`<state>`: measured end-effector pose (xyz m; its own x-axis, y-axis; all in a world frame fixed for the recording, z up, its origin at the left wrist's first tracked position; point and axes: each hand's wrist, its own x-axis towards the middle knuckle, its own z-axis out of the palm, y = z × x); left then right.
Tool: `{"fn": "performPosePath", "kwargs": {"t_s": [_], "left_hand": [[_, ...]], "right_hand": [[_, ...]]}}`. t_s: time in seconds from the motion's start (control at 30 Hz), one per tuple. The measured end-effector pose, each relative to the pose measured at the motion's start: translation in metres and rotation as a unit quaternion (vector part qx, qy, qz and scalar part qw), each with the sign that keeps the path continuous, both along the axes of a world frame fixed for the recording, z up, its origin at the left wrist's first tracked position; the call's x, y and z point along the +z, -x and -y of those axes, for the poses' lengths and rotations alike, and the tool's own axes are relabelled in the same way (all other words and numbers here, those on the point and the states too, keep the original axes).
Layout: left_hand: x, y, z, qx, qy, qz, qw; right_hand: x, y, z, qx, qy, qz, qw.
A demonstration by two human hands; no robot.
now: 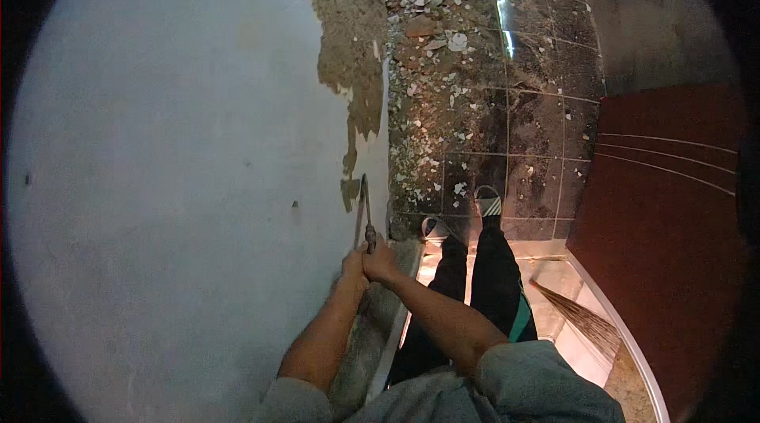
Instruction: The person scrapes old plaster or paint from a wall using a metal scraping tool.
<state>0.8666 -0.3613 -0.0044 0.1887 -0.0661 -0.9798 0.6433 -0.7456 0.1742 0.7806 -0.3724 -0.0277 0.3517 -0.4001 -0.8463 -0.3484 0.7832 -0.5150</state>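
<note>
My right hand [382, 261] is closed round the handle of a slim metal scraping tool [368, 213], whose thin shaft points up the wall away from me. Pressed close against it on the left is my left hand [354, 266], its fingers closed on the same handle, though they are partly hidden. The tip meets the pale painted wall [198, 146] or lies very near it, beside the lower end of a bare strip [352, 51]. There the paint and plaster are gone and rough brown-grey render shows.
Plaster chips [416, 161] and larger flakes litter the dark tiled floor [534, 126] along the wall. My shoes [488, 203] stand among the nearest chips. To the right are a straw broom [582, 316] and a dark red door panel [665, 209].
</note>
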Motion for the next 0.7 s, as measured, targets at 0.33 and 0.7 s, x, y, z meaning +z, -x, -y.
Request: {"fn": "performPosePath", "kwargs": {"t_s": [0.33, 0.7], "left_hand": [[0.078, 0.062, -0.003, -0.025, 0.005, -0.069, 0.997], [0.056, 0.029, -0.029, -0.016, 0.019, -0.089, 0.996]], "right_hand": [[0.070, 0.078, -0.008, 0.009, 0.021, 0.064, 0.998], [0.059, 0.048, -0.038, 0.019, 0.029, 0.061, 0.998]]}}
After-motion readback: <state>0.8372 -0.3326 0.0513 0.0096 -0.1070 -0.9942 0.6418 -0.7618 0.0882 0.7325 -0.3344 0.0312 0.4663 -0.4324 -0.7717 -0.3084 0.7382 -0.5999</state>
